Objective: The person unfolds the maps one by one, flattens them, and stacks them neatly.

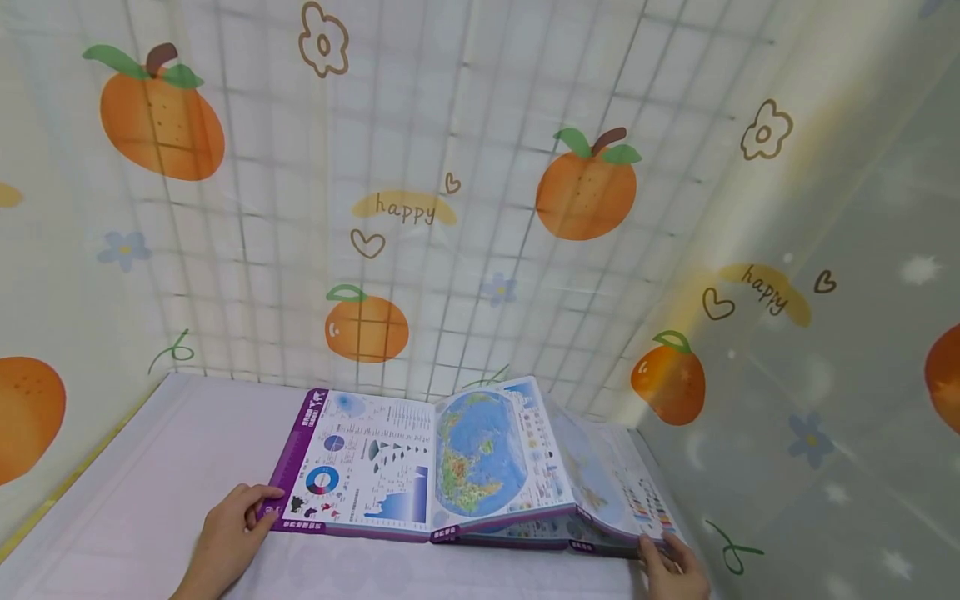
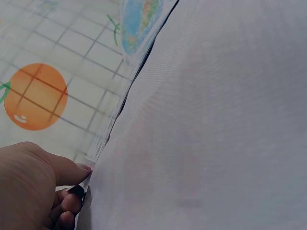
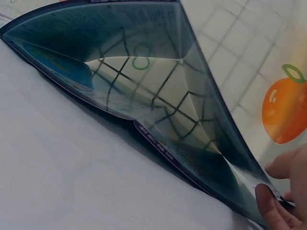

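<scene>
A glossy fold-out world map with purple edging lies across the white table, its left panel of charts flat and its middle panels raised in a tent-like fold. My left hand pinches the lower left corner between thumb and fingers; the left wrist view has the thumb right at the edge. At the lower right corner, my right hand pinches the map's edge. The right wrist view looks into the hollow under the lifted panel, a shiny lower layer beneath it.
The white tabletop extends left and in front of the map. Behind stands a wire grid wall covered by a translucent curtain printed with oranges and "happy". A similar curtain closes the right side, close to my right hand.
</scene>
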`<state>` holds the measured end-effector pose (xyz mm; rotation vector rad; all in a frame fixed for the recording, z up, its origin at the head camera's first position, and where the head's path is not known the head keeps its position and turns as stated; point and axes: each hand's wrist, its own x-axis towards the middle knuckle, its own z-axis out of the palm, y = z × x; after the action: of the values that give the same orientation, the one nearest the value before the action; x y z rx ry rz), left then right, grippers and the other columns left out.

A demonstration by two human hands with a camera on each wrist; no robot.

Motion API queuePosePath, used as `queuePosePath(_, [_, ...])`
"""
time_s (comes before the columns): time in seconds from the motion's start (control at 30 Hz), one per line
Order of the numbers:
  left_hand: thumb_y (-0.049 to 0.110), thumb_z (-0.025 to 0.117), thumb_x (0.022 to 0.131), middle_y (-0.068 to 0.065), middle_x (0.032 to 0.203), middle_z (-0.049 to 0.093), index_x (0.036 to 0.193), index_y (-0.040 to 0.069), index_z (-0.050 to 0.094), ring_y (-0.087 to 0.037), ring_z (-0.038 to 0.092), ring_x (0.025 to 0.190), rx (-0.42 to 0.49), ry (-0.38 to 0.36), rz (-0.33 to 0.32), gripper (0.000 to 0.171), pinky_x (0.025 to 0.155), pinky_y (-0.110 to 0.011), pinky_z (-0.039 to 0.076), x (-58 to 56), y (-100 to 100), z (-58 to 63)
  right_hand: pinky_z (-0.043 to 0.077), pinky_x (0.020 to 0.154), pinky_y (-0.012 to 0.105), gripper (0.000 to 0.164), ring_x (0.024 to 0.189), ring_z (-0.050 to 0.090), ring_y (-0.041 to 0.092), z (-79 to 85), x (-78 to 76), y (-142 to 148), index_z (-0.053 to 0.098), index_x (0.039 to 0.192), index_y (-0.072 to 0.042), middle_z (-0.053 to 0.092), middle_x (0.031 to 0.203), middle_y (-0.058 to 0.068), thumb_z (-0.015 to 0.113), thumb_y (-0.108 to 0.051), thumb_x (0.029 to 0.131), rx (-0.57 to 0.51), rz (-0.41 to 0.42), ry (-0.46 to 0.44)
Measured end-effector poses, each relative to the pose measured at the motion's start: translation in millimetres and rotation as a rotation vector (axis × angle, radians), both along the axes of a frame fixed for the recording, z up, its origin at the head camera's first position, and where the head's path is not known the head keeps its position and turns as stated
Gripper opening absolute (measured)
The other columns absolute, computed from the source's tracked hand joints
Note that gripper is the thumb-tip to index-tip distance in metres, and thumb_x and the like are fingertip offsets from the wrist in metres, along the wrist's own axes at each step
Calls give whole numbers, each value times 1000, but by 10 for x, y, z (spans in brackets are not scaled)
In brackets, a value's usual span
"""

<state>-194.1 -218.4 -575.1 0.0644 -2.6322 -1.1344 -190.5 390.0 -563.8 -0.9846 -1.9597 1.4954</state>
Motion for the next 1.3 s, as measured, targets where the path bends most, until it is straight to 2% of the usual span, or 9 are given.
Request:
queuePosePath(0.1, [4, 77, 93, -2, 85, 51, 118, 10, 76, -14, 48, 78, 2, -6, -1, 26, 61, -20, 40, 4, 1, 10, 40, 50, 8, 71, 94, 74, 21, -24, 5, 42, 47, 153, 4, 51, 149, 36, 78, -22, 94, 0, -15, 1])
queuePosePath(0.2, [5, 77, 94, -2, 85, 51, 119, 11, 76, -14, 48, 78, 2, -11, 1, 26, 61, -20, 41, 6, 8, 19, 34, 50, 6, 72, 130, 58, 52, -47, 7, 78, 48, 153, 1, 51, 151, 34, 78, -25, 94, 43, -37, -34])
queuePosePath(0.37, [4, 77, 93, -2, 85, 51, 118, 10, 76, -15, 48, 78, 4, -13, 3, 25, 61, -20, 41, 15, 17, 34, 36, 58, 11, 70, 132, 57, 52, -42, -3, 128, 48, 155, -3, 52, 151, 32, 77, -24, 95, 107, -65, -121])
queuePosePath(0.5, [4, 77, 94, -2, 85, 51, 118, 10, 76, -15, 48, 78, 4, -23, 6, 26, 61, -20, 41, 9, 23, 36, 54, 77, 37, 72, 134, 56, 51, -39, -12, 165, 44, 158, -5, 52, 151, 32, 77, -23, 96, 139, -69, -176])
queuePosePath(0.6, [5, 77, 94, -2, 86, 51, 119, 11, 76, -15, 49, 79, 6, -19, 4, 26, 62, -20, 41, 3, 21, 24, 53, 91, 56, 72, 134, 54, 52, -50, -23, 185, 43, 159, -5, 50, 152, 32, 76, -18, 97, 145, -72, -164])
queuePosePath(0.73, [6, 76, 95, -2, 87, 51, 121, 10, 75, -15, 49, 79, 21, -57, -6, 26, 62, -21, 40, 12, 11, -14, 52, 93, 56, 75, 137, 52, 54, -100, -26, 247, 39, 161, -4, 46, 156, 33, 75, -13, 96, 115, -75, -133])
queuePosePath(0.87, [7, 75, 96, -2, 87, 51, 123, 11, 74, -15, 49, 79, 28, -98, -4, 27, 61, -21, 40, 29, 12, -39, 52, 97, 56, 75, 137, 51, 54, -175, -53, 324, 38, 161, -5, 48, 152, 35, 75, -12, 96, 110, -91, -158])
queuePosePath(1.07, [5, 75, 95, -3, 86, 51, 120, 10, 76, -16, 49, 79, 16, -28, 13, 25, 62, -20, 41, -1, 24, -25, 46, 111, 60, 78, 140, 49, 53, -240, -141, 384, 33, 164, -9, 45, 157, 31, 73, -12, 97, 100, -107, -190])
queuePosePath(1.3, [4, 76, 94, -3, 86, 51, 118, 10, 76, -16, 48, 78, 9, -19, 34, 24, 61, -20, 40, 1, 27, 0, 46, 109, 62, 77, 137, 50, 54, -269, -181, 374, 31, 165, -9, 42, 160, 31, 69, -5, 98, 110, -147, -166])
